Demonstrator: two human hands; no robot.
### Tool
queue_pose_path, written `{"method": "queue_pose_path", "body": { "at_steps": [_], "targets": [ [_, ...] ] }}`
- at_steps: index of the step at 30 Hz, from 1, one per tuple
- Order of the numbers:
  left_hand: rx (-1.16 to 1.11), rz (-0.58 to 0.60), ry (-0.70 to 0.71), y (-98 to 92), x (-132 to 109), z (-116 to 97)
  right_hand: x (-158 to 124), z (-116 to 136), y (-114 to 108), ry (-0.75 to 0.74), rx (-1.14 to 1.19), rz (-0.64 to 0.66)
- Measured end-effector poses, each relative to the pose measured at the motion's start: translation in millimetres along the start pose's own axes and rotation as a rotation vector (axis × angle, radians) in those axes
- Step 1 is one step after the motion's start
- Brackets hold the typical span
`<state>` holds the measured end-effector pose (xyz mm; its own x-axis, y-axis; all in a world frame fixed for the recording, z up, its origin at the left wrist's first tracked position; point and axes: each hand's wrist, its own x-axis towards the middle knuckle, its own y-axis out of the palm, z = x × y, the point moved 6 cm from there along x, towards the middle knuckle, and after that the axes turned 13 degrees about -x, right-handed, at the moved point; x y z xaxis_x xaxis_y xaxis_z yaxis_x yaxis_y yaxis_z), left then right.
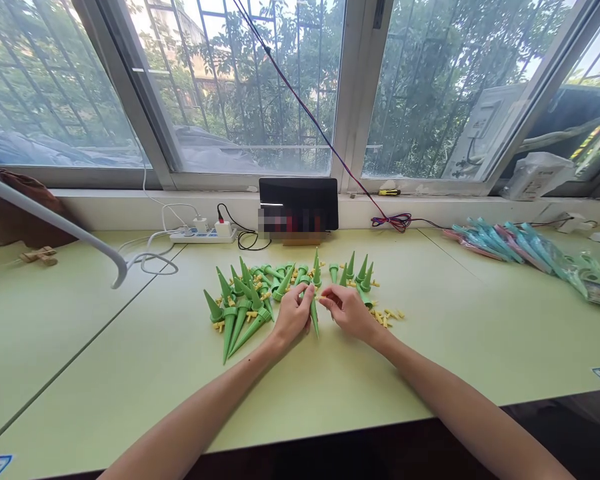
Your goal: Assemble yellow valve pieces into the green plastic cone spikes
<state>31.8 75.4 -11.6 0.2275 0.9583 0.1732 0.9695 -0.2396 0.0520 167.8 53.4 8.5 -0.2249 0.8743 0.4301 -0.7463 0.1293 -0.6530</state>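
My left hand (296, 312) is closed round a green plastic spike (315, 319), whose tip points down toward me. Close beside it, my right hand (347, 308) pinches a small yellow valve piece (321, 299) against the side of that spike. Whether the piece sits in the spike cannot be made out. Left of my hands lies a heap of green spikes (237, 323), several with yellow pieces on them. Behind my right hand stand more green spikes (363, 273). Loose yellow pieces (387, 316) are scattered just right of my right wrist.
A dark tablet (299, 203) leans at the back on a brown stand. White power strip (204, 235) and cables lie to its left. A bundled red-blue cord (391, 221) rests at the back. Blue and pink plastic-wrapped packs (510, 245) are piled at right. A white curved bar (55, 223) crosses the left side.
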Motion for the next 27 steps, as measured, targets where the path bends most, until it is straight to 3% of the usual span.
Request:
{"method": "queue_pose_path", "body": {
  "at_steps": [16, 27],
  "targets": [
    [0.099, 0.046, 0.105, 4.1, -4, -4, 0, 1, -2, -0.023, -0.067, -0.011],
    [0.163, 0.056, 0.166, 7.4, -7, -13, -1, -2, -1, 0.063, 0.015, -0.007]
  ]
}}
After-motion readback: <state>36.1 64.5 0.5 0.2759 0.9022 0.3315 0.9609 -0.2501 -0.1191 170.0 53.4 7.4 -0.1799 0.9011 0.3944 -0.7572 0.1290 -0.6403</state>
